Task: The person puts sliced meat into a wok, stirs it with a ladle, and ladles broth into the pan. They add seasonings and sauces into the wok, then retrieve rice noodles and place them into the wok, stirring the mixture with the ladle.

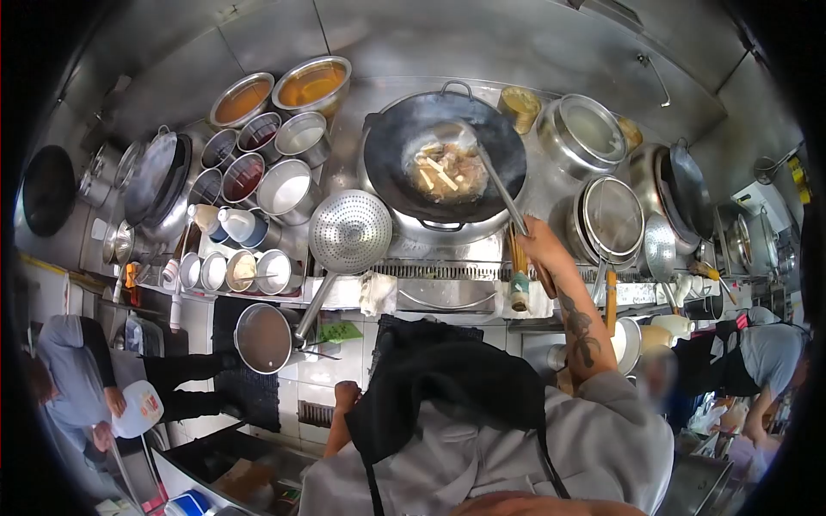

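My right hand (542,243) is wrapped round the handle end of a long metal ladle (502,191). The ladle's bowl rests inside a black wok (391,163), at the far side of the food. Pale strips of food and smaller pieces (440,175) lie in bubbling liquid at the wok's bottom, with some steam. Down beside my body, away from the stove, hangs my left hand (347,396), its fingers curled and nothing visible in them. Left of the wok a perforated strainer (350,230) lies with its handle toward me.
Metal seasoning pots (288,189) and two bowls of orange liquid (314,84) stand left of the wok. Stacked metal pots (594,129) and a sieve (613,215) are on the right. A brush (520,288) lies at the front edge. Co-workers stand at far left (73,361) and far right (757,361).
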A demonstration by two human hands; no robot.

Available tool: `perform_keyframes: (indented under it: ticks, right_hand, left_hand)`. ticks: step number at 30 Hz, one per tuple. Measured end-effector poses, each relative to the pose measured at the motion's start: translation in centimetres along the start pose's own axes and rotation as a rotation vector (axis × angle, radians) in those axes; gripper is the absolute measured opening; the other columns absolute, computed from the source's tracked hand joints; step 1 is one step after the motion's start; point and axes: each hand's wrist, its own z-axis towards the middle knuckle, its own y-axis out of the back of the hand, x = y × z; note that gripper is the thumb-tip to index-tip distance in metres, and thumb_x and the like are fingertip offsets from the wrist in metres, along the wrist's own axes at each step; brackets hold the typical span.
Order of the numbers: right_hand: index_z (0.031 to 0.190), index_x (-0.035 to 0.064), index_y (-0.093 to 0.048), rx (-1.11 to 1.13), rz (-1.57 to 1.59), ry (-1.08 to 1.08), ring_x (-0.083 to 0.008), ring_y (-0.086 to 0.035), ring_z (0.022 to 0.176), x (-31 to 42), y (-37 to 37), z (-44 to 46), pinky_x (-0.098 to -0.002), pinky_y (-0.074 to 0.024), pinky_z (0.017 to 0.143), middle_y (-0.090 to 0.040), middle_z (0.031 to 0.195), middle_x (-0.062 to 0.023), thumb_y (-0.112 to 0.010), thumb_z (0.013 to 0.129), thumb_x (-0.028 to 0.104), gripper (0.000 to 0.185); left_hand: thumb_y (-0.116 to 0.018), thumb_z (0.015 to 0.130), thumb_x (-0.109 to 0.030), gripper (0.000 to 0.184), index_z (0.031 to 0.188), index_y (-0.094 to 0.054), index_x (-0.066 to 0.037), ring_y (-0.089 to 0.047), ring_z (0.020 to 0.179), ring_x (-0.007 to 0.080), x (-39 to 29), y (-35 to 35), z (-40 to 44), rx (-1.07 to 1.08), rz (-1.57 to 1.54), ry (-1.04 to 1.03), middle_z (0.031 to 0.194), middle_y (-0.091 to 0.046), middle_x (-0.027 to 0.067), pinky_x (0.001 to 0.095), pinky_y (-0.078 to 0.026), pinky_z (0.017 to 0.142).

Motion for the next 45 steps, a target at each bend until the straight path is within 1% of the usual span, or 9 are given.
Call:
perform_keyframes:
  ticks: [2, 5, 11, 17, 24, 29, 36, 39, 45]
  right_hand:
    - [0.096, -0.0032, -0.055, -0.108, -0.118, 0.065, -0.0190, -0.059, 0.053, -1.2, -0.6, 1.6, -0.0340, -0.0455, 0.048, -0.057, 0.066, -0.0105, -0.056, 0.083, 0.009, 0.019]
    - [0.095, -0.0034, -0.056, -0.065, -0.050, -0.064, -0.0163, -0.054, 0.048, -3.3, -2.9, 4.8, -0.0300, -0.0434, 0.045, -0.054, 0.060, -0.0064, -0.057, 0.082, 0.009, 0.018]
    - [0.073, 0.0017, -0.059, 0.194, 0.618, -0.343, -0.0116, -0.050, 0.045, 1.4, -0.8, 0.6, -0.0258, -0.0382, 0.042, -0.053, 0.058, -0.0021, -0.059, 0.082, 0.009, 0.012]
    - [0.090, 0.0010, -0.057, -0.032, 0.117, -0.214, -0.0135, -0.053, 0.048, 1.8, -5.3, 2.2, -0.0285, -0.0404, 0.041, -0.058, 0.070, -0.0042, -0.057, 0.084, 0.010, 0.011]
    - [0.091, 0.0016, -0.058, 0.270, 0.909, -0.502, -0.0079, -0.050, 0.044, 1.8, -2.4, -1.1, -0.0278, -0.0412, 0.038, -0.058, 0.070, -0.0034, -0.064, 0.090, 0.018, 0.017]
    - [0.098, -0.0063, -0.057, 0.002, 0.127, -0.223, -0.0231, -0.058, 0.048, 1.1, -4.6, -0.9, -0.0380, -0.0469, 0.045, -0.059, 0.067, -0.0124, -0.055, 0.080, 0.005, 0.021]
    - [0.098, -0.0042, -0.057, 0.173, 0.565, -0.349, -0.0152, -0.051, 0.045, 0.0, -4.1, -2.1, -0.0292, -0.0419, 0.042, -0.054, 0.065, -0.0037, -0.054, 0.085, 0.006, 0.017]
    - [0.095, -0.0047, -0.058, 0.134, 0.380, -0.337, -0.0154, -0.053, 0.046, 0.2, -1.2, -2.8, -0.0300, -0.0425, 0.043, -0.056, 0.066, -0.0046, -0.056, 0.084, 0.007, 0.017]
    - [0.093, -0.0057, -0.057, -0.386, -0.425, 0.134, -0.0167, -0.057, 0.049, -3.0, -3.4, 0.4, -0.0316, -0.0449, 0.045, -0.062, 0.070, -0.0080, -0.058, 0.085, 0.010, 0.018]
  left_hand:
    - [-0.052, 0.084, -0.009, 0.024, 0.063, -0.061, 0.000, -0.055, 0.040, 0.0173, 1.6, -1.4, 2.9, -0.019, -0.059, 0.284, 0.055, -0.061, 0.0111, 0.0322, -0.043, 0.037]
    - [-0.052, 0.084, -0.009, 0.025, 0.063, -0.061, 0.001, -0.055, 0.040, 0.0179, 0.2, -0.3, 5.0, 0.109, 0.323, -0.203, 0.055, -0.060, 0.0128, 0.0314, -0.042, 0.035]
    - [-0.052, 0.083, -0.008, 0.024, 0.062, -0.062, 0.000, -0.054, 0.038, 0.0170, -2.4, 0.7, 6.5, 0.075, 0.393, -0.433, 0.054, -0.060, 0.0116, 0.0307, -0.041, 0.034]
    - [-0.062, 0.074, -0.017, 0.017, 0.059, -0.068, -0.011, -0.062, 0.049, 0.0211, -0.1, 1.9, 6.8, 0.219, 0.849, -0.359, 0.058, -0.064, 0.0069, 0.0380, -0.047, 0.047]
    - [-0.064, 0.071, -0.030, 0.018, 0.060, -0.071, -0.016, -0.067, 0.063, 0.0270, 6.5, 2.3, 8.6, 0.209, 1.280, -0.493, 0.064, -0.067, 0.0078, 0.0433, -0.050, 0.057]
    - [-0.062, 0.072, -0.028, 0.018, 0.065, -0.072, -0.014, -0.067, 0.064, 0.0287, 6.0, 2.6, 7.1, 0.215, 1.310, -0.425, 0.066, -0.068, 0.0082, 0.0437, -0.051, 0.058]
    - [-0.060, 0.072, -0.025, 0.017, 0.067, -0.073, -0.014, -0.068, 0.067, 0.0291, 3.2, 2.8, 7.0, 0.140, 1.244, -0.405, 0.071, -0.069, 0.0088, 0.0435, -0.052, 0.058]
    - [-0.060, 0.072, -0.025, 0.017, 0.068, -0.073, -0.014, -0.068, 0.068, 0.0289, 2.2, 2.8, 6.2, 0.117, 1.169, -0.325, 0.071, -0.069, 0.0088, 0.0436, -0.052, 0.058]
    - [-0.059, 0.076, -0.026, 0.019, 0.074, -0.075, -0.015, -0.069, 0.071, 0.0287, 5.6, 3.3, 6.2, 0.293, 1.337, -0.388, 0.075, -0.071, 0.0079, 0.0435, -0.053, 0.061]
